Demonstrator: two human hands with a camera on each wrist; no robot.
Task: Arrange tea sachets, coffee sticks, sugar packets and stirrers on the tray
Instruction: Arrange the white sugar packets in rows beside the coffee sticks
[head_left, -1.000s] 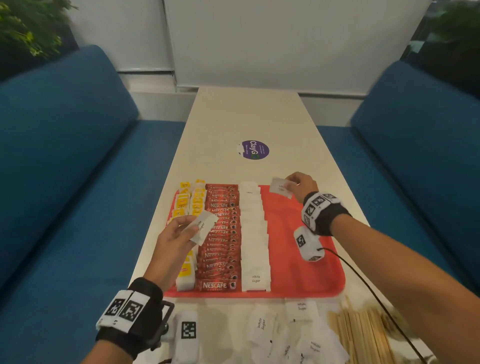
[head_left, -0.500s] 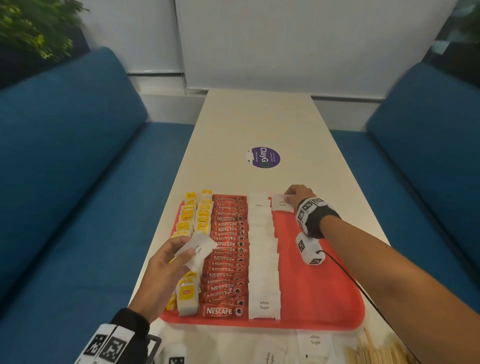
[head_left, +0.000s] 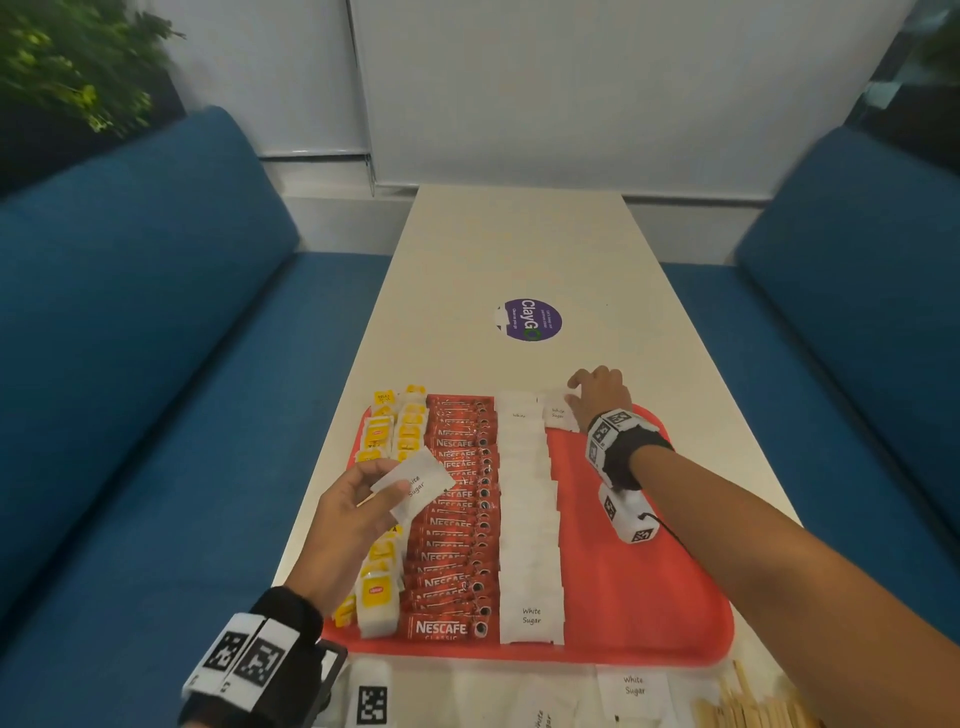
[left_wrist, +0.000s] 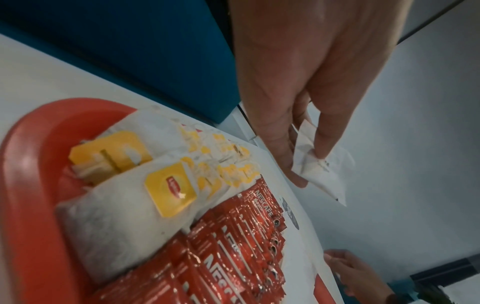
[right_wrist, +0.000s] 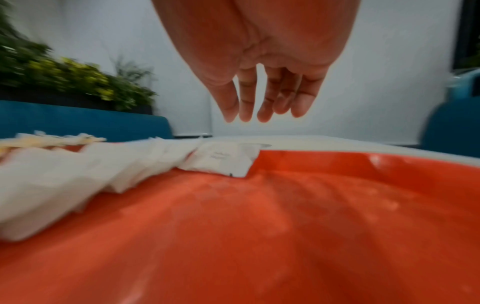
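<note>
Left hand pinches a white sugar packet between thumb and fingertips, above the tea sachets. Right hand, fingers loose and straight, hangs just over a packet lying at the red tray's far edge.

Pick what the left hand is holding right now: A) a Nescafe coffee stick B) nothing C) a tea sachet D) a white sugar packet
D: the left hand pinches a white sugar packet labelled "White Sugar", raised above the tea and coffee rows on the red tray.
</note>
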